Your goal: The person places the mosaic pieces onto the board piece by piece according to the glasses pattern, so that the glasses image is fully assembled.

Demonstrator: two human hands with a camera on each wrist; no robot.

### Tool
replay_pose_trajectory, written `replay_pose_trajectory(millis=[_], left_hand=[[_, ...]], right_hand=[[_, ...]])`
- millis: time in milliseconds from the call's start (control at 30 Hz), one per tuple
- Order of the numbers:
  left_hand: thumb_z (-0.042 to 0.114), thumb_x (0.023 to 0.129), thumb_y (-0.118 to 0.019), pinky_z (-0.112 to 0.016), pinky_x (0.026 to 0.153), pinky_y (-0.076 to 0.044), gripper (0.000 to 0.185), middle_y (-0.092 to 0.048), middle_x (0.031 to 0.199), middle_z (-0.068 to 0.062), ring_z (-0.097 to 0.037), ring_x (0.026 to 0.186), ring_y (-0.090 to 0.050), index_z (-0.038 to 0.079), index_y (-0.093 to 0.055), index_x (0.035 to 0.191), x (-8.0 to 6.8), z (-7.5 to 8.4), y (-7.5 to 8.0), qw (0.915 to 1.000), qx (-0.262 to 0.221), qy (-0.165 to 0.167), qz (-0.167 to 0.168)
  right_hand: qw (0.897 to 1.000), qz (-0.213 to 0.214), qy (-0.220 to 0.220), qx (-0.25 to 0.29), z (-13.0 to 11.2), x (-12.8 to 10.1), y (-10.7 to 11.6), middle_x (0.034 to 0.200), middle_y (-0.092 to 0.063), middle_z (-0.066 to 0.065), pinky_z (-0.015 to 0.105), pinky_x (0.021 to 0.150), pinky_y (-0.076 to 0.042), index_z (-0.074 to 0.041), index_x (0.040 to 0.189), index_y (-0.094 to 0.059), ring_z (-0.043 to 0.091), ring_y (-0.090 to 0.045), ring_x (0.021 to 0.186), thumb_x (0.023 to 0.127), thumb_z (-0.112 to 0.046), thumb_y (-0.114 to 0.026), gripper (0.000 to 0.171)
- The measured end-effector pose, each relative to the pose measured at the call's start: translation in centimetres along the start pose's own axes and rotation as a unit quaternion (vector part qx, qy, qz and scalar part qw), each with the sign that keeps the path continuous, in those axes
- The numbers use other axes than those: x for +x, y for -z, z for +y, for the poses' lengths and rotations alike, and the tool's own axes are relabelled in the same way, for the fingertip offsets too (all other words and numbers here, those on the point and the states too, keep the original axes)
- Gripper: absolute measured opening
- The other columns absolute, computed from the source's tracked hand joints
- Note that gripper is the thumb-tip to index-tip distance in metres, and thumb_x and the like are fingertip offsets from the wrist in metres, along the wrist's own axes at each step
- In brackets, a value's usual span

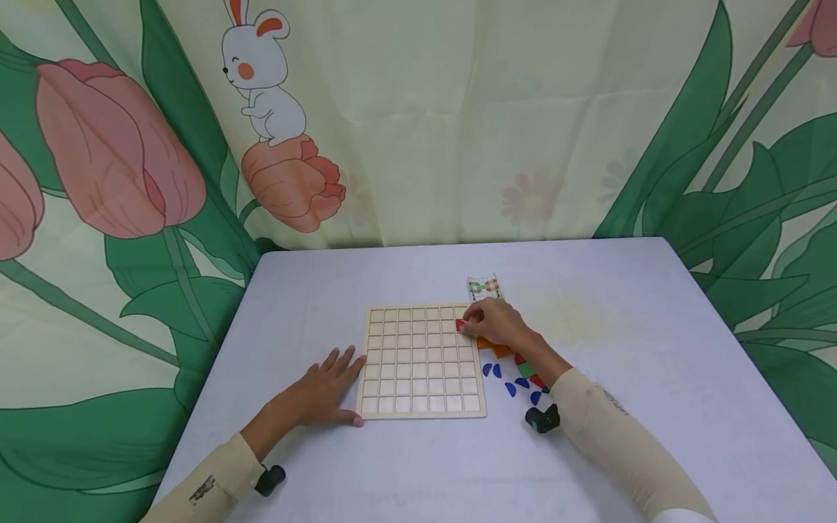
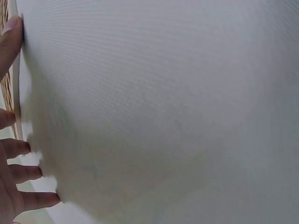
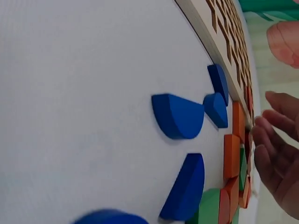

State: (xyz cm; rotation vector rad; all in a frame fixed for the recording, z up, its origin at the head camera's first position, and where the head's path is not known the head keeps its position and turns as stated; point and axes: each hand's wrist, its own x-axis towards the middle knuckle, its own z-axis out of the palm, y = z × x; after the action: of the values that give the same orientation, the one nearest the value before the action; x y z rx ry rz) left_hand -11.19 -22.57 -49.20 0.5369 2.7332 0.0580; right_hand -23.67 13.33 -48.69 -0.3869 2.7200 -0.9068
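A: Right hand (image 1: 498, 322) pinches a red piece (image 1: 461, 325) at the grid board's (image 1: 423, 361) top-right cell — placing step, I'd say.

B: Left hand (image 1: 325, 392) lies flat, fingers relaxed, steadying the board on the table (image 1: 654, 349). Seating it squarely looks next.

A pale, unpainted wooden grid board (image 1: 421, 361) with a matt finish is seen. At its 3 o'clock, blue half-round pieces (image 3: 177, 115) and orange blocks (image 3: 231, 155) are shown in smooth, matt paint. The table (image 1: 654, 349) is covered by finely textured, matt whitish material. Printed cloth (image 1: 418, 123) is hung at 12 o'clock.
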Motion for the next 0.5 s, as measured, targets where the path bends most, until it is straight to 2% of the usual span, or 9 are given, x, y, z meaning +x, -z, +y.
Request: replay_pose_trajectory(millis=[167, 233, 500], left_hand=[[0.076, 0.074, -0.070, -0.067, 0.110, -0.033, 0.114, -0.019, 0.167, -0.015, -0.045, 0.152, -0.019, 0.017, -0.026, 0.160, -0.1, -0.2, -0.1, 1.0000, -0.006, -0.003, -0.001], [0.077, 0.074, -0.069, -0.067, 0.111, -0.033, 0.114, -0.018, 0.168, -0.015, -0.044, 0.153, -0.019, 0.017, -0.025, 0.160, -0.1, -0.3, -0.1, 0.9999, -0.009, -0.005, -0.002], [0.074, 0.073, -0.072, -0.068, 0.111, -0.032, 0.113, -0.019, 0.168, -0.014, -0.044, 0.153, -0.019, 0.018, -0.027, 0.160, -0.2, -0.1, 0.0, 0.9998, -0.017, 0.000, 0.002]], right_hand=[[0.996, -0.004, 0.053, 0.068, 1.4, 0.1, 1.3, 0.092, -0.067, 0.003, 0.029, 0.061, -0.052, -0.009, 0.111, -0.075, 0.018, -0.059, 0.074, 0.096, -0.026, -0.069, 0.023], [0.996, 0.001, 0.059, 0.073, 2.1, 0.1, 2.1, 0.096, -0.068, 0.005, 0.029, 0.062, -0.054, -0.010, 0.113, -0.074, 0.020, -0.059, 0.075, 0.097, -0.027, -0.068, 0.024], [0.998, -0.009, 0.013, 0.055, 5.0, -1.0, 4.2, 0.105, -0.069, 0.008, 0.027, 0.064, -0.053, -0.012, 0.118, -0.073, 0.023, -0.057, 0.085, 0.095, -0.028, -0.069, 0.028]])
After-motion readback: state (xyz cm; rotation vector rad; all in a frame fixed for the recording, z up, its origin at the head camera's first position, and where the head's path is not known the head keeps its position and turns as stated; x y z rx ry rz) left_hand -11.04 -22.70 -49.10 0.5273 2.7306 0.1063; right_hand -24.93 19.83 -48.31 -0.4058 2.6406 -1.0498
